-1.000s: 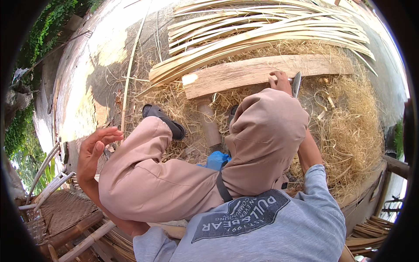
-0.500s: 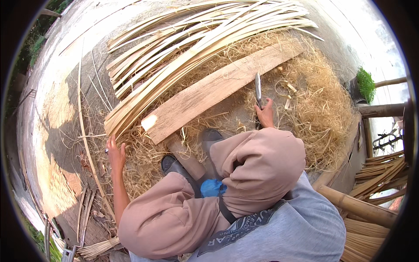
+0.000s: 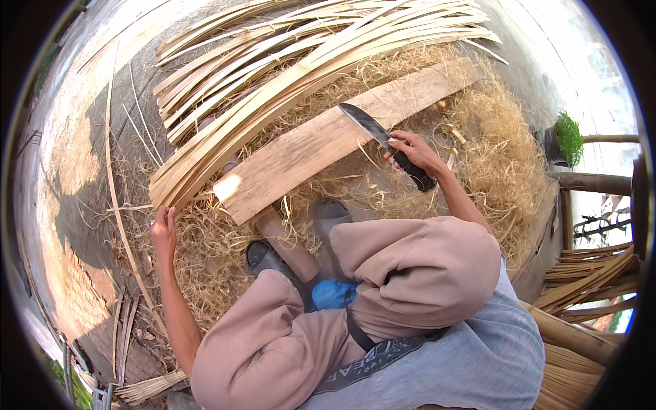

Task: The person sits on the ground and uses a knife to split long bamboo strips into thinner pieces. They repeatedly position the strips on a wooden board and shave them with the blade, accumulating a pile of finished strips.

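Note:
My right hand (image 3: 415,152) is wrapped round the black handle of a large knife (image 3: 367,123). The broad dark blade points up and left over a wooden plank (image 3: 294,160), which lies slantwise in front of my feet. At the left, the fingers of my left hand (image 3: 164,232) close on the near end of a bamboo strip (image 3: 179,179). That strip is at the edge of a pile of long, pale, flat strips lying beyond the plank. My fingers partly cover the strip's tip.
Thin curly shavings (image 3: 502,150) cover the ground around the plank, heaped most at the right. A blue bundle (image 3: 333,294) sits between my legs. Bamboo poles (image 3: 570,331) and more strips (image 3: 591,273) are at the right. A long thin strip (image 3: 113,178) lies at the left.
My right hand has lifted the knife from beside my knee and swung its blade leftward over the plank. My left hand has shifted slightly left, with its fingers closing at the strip's end.

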